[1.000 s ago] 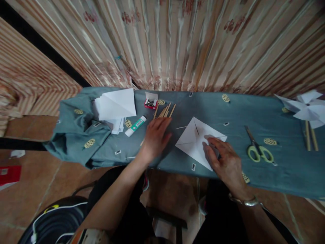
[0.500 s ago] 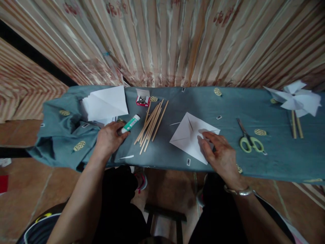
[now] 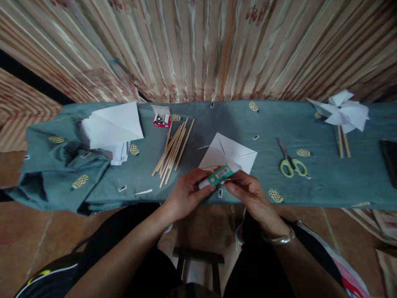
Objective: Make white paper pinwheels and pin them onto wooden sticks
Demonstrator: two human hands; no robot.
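Observation:
A green and white glue stick [image 3: 219, 174] is held between both hands, just over the near part of the paper. My left hand [image 3: 187, 192] is closed round its left end. With thumb and fingers pinched, my right hand [image 3: 249, 191] grips the other end, at the white part. Beneath them lies a square of white paper [image 3: 231, 151] with slits running in from its corners; its near corner is hidden by the hands and the glue stick.
To the left are wooden sticks [image 3: 173, 151], a small red box of metal pins [image 3: 161, 120] and white sheets [image 3: 116, 124]. On the right lie green-handled scissors [image 3: 292, 163], a paper pinwheel [image 3: 344, 111] and a dark object [image 3: 389, 159] at the edge.
My left hand has brought the glue stick from beside the wooden sticks to above the paper. The right hand has left the paper and taken hold of the glue stick's other end.

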